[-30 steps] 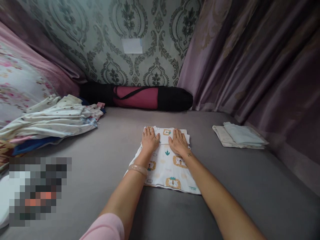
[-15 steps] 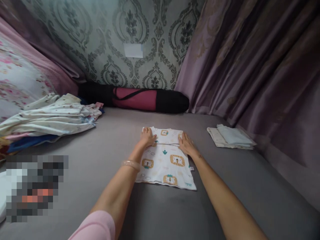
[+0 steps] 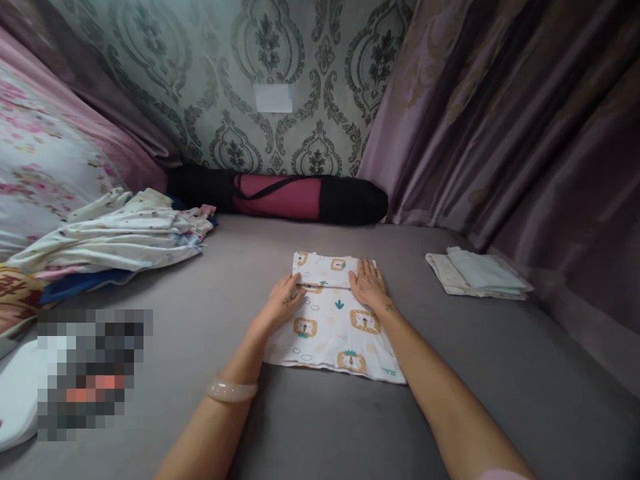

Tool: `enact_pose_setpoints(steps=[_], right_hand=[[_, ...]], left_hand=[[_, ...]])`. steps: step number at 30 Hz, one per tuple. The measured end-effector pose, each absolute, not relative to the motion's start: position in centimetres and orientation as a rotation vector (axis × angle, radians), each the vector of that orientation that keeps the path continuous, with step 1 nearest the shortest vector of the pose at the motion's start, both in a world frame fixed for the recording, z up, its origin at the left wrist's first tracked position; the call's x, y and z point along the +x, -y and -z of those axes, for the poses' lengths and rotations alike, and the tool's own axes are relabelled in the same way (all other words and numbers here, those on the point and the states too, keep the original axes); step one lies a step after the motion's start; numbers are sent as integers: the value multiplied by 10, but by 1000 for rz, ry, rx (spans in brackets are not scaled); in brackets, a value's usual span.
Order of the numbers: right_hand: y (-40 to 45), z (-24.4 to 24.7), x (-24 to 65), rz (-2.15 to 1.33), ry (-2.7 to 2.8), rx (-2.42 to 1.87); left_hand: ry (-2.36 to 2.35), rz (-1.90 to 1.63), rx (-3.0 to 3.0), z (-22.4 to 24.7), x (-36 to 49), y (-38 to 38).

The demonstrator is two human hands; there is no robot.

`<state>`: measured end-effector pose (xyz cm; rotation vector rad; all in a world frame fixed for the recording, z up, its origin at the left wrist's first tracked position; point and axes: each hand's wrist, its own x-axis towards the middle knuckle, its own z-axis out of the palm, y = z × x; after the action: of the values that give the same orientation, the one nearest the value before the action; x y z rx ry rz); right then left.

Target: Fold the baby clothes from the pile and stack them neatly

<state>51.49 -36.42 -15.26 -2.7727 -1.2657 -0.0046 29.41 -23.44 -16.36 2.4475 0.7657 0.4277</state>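
Note:
A white baby garment [image 3: 325, 340] printed with orange lion faces and green leaves lies flat in front of me. Its far part is folded over toward me as a band [image 3: 325, 269]. My left hand [image 3: 284, 301] rests at the garment's left edge by the end of that band, thumb apart from the fingers. Lying flat on the band's right end, my right hand [image 3: 369, 285] has its fingers stretched away from me. Neither hand grips the cloth. A bracelet [image 3: 233, 391] circles my left forearm.
A grey sheet [image 3: 320, 427] covers the surface. Loose clothes [image 3: 130, 233] lie heaped at the left, and folded clothes [image 3: 485, 273] at the right. A long black and red bag [image 3: 280, 197] lies along the wall. Purple curtains [image 3: 450, 120] hang at the right. A pixelated patch hides something near left.
My left hand has slid toward me off the far left corner to the garment's left edge. The right hand stays on the right end of the band. The view has shifted slightly left.

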Motion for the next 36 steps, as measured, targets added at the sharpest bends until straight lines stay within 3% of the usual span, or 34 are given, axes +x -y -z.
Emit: enact_pose_setpoints(steps=[8,15,25,36], right_hand=[[363,142,514,-82,1280,-2776],[336,140,480,-19,1608,-2505],[329,145,478,-210,1596,-2569],[274,145,434,-191,1693,-2442]], left_hand=[[-736,-496,2472,168,292,234],[-759,-496,2449,166,289,232],[-750,-516,2431,162,285,231],[-857,-529,2431,161,285,218]])
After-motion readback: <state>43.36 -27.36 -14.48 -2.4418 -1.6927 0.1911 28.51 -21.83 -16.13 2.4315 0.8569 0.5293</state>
